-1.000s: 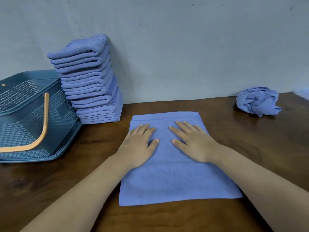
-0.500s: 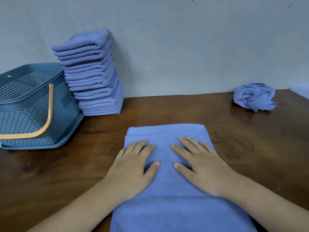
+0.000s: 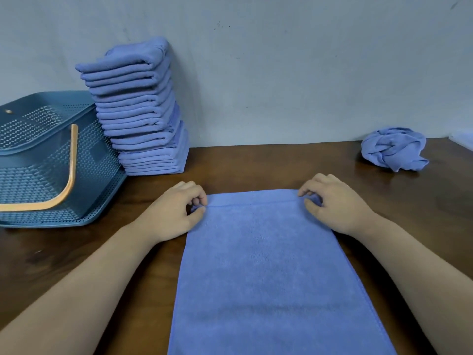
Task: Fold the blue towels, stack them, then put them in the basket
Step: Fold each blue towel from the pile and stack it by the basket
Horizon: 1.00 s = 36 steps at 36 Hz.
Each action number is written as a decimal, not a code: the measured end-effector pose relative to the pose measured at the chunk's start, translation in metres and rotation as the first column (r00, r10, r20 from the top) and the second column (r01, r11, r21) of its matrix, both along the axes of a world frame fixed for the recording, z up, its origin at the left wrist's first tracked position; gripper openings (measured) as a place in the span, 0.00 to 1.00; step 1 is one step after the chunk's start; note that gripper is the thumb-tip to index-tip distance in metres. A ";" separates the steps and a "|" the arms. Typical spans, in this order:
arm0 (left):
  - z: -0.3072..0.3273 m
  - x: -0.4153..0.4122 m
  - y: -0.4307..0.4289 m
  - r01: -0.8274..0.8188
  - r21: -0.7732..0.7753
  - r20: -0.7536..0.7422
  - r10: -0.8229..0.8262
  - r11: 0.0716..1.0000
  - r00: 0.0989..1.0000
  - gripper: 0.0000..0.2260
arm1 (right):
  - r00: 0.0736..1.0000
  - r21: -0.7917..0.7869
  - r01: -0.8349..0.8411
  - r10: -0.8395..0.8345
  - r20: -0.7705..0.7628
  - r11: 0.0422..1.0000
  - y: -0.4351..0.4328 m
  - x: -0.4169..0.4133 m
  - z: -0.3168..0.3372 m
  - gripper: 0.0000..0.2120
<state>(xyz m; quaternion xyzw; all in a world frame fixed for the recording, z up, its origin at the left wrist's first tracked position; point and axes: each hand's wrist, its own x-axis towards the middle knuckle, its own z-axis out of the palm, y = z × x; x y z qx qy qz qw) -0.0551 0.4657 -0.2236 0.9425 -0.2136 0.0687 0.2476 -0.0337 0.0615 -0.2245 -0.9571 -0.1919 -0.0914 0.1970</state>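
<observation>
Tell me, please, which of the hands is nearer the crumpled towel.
Right. The right hand pinches the flat towel's far right corner, left of the crumpled towel; the left hand pinches its far left corner.

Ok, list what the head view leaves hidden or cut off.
Head view only:
- flat towel: near end cut off by the bottom edge.
- basket: left side cut by the frame edge.
- pale thing at right edge: mostly out of frame, unidentifiable.
- left hand, right hand: fingertips curled under, hidden by knuckles.
</observation>
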 end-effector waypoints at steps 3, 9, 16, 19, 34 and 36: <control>-0.002 -0.004 0.002 -0.040 0.009 0.025 0.040 0.999 0.999 0.06 | 1.000 -0.009 0.002 -0.002 0.026 1.000 -0.005 0.000 0.001 0.05; -0.003 -0.004 0.003 -0.104 0.044 0.005 0.104 0.994 0.995 0.07 | 0.998 -0.027 0.060 -0.061 -0.029 0.998 -0.011 0.000 0.004 0.03; 0.001 -0.009 0.003 -0.098 -0.081 -0.041 0.095 0.992 0.995 0.08 | 0.996 -0.077 0.092 -0.091 0.012 0.993 0.000 0.001 0.002 0.04; 0.003 -0.012 0.001 -0.088 -0.195 -0.045 0.080 0.977 0.996 0.06 | 0.998 -0.063 0.065 -0.064 0.006 0.996 0.001 -0.001 0.003 0.06; 0.010 -0.016 0.008 -0.028 -0.583 -0.213 -0.120 0.812 0.970 0.12 | 0.929 0.567 -0.080 0.268 -0.257 0.820 -0.025 -0.012 0.031 0.14; 0.015 -0.017 0.004 -0.022 -0.641 -0.176 -0.119 0.767 0.977 0.13 | 0.946 0.635 -0.055 0.243 -0.212 0.770 -0.022 -0.014 0.034 0.15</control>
